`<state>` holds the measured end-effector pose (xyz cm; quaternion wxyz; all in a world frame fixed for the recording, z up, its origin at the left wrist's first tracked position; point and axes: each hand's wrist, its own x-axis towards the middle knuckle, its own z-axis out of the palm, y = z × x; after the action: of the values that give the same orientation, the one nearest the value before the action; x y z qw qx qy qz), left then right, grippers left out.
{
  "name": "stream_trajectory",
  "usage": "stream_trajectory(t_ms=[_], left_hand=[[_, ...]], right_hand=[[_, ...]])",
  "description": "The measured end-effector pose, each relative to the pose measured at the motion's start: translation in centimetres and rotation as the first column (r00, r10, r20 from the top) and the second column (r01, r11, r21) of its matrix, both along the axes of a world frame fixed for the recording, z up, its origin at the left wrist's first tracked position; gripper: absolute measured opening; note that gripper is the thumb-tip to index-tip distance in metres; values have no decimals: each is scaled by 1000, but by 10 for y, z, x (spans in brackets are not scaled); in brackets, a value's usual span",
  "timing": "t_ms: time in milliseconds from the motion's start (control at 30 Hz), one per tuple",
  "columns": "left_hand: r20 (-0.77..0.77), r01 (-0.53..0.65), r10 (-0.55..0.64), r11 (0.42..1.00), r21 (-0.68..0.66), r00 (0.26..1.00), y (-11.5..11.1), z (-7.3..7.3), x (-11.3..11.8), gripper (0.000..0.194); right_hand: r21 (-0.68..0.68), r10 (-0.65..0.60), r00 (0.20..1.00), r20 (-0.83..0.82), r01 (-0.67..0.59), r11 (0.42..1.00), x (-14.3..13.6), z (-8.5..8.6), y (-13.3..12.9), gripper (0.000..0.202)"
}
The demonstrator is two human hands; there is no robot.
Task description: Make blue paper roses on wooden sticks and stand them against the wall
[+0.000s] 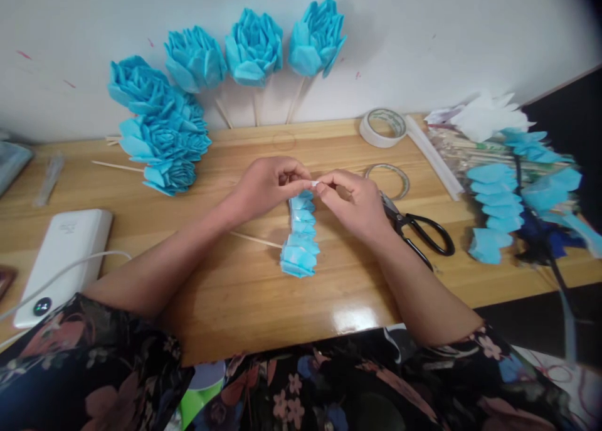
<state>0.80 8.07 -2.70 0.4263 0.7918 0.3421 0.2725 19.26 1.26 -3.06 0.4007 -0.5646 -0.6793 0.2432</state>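
While both hands are working above the wooden surface (226, 318), the left hand (273, 183) and the right hand (360, 205) are pinching a small white piece (315, 184) between near-touching fingertips, their grips narrow. The white piece is sitting just beyond the far end of the blue petal strip (302, 221), whose near end is bunching into a thicker blue cluster (300, 255) beside a thin stick (256, 239). Whether the fingers are parting, folding or pressing the piece is not showing clearly. Sound handling, in this judgement, is calling for light, even pressure from both thumbs, since uneven pulling is risking a crease or tear. The fingertips should be bearing only on the piece, not flattening the petals. The scissors (399, 220) and narrow tape roll (405, 183) are lying near the right hand.
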Motion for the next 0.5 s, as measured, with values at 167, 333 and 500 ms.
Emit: stream_trajectory(t_ms=[167,333,500], left_hand=[[-17,6,-6,1000,-10,1000,-3,2,4,13],[-10,-85,87,990,110,996,0,29,-2,12],[6,-190,194,949,250,981,-42,80,-24,15]], right_hand=[[43,47,997,65,-50,998,3,-5,3,19],[205,-20,1000,-17,24,978,6,18,-8,26],[367,342,898,275,-427,827,-27,95,-86,35]])
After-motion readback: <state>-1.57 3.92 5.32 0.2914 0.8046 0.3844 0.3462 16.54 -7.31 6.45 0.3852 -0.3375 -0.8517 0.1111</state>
